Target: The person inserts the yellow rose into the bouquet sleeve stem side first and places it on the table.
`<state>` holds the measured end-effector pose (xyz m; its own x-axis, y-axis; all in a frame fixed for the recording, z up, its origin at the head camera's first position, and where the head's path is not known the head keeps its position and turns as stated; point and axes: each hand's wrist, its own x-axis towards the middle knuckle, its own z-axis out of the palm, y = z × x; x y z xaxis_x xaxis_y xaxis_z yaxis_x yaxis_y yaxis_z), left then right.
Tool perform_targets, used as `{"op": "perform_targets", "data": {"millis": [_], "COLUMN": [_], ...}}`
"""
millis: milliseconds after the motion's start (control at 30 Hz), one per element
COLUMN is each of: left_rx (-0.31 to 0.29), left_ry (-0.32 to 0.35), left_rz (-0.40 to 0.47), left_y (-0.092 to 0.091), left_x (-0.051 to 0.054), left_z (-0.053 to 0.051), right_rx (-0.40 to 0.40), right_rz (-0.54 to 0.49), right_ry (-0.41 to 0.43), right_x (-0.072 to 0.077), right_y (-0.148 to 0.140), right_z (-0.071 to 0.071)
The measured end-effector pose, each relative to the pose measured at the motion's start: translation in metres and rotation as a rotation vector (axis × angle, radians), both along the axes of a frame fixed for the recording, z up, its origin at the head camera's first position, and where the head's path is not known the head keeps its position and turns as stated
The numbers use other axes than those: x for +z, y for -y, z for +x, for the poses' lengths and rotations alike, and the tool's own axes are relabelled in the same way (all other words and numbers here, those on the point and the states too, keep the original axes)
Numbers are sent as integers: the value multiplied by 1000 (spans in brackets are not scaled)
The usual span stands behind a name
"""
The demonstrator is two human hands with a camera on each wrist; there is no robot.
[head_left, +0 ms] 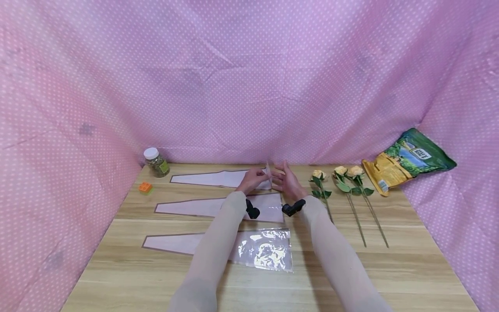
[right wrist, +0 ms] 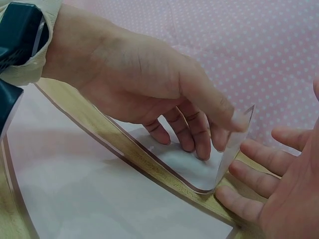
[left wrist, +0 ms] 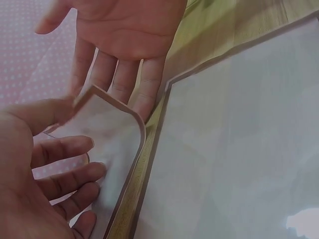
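Three tapered clear flower sleeves with brown borders lie on the table: a far sleeve (head_left: pixel 210 178), a middle sleeve (head_left: pixel 183 207) and a near sleeve (head_left: pixel 171 242). At the wide right end of the far sleeve, my left hand (head_left: pixel 254 180) pinches the upper film between thumb and forefinger, and the edge (left wrist: pixel 112 102) stands up off the table. My right hand (head_left: pixel 287 181) faces it, palm turned toward the left hand. Its straight fingers (right wrist: pixel 261 158) are against or just beside the raised edge; actual contact is hard to tell.
Three cream roses with long stems, among them the left rose (head_left: pixel 318 174), lie to the right. A green and yellow bag (head_left: pixel 409 158) leans at the back right corner. At the left are a white-lidded jar (head_left: pixel 157 163) and an orange toy block (head_left: pixel 145 187). Pink dotted cloth (head_left: pixel 249 108) encloses the table.
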<state>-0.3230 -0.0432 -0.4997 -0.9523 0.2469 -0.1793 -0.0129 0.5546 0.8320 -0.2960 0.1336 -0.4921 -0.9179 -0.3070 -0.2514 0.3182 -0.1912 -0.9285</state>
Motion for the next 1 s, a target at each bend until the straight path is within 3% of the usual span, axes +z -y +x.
{"op": "perform_targets", "data": {"millis": [267, 467, 767, 1000], "left_rx": [-6, 6, 40, 0], "left_ry": [-11, -56, -92, -187], "left_rz": [2, 2, 1, -25], "left_y": [1, 1, -3, -7], "left_x": [-1, -2, 0, 0], "left_z": [-2, 0, 5, 7], "right_rx": [-4, -13, -131, -202], "right_rz": [1, 10, 185, 329], "right_ry": [7, 8, 3, -13], "right_x": [-1, -3, -5, -2], "right_y": [1, 3, 9, 15], "right_z": [-1, -3, -5, -6]}}
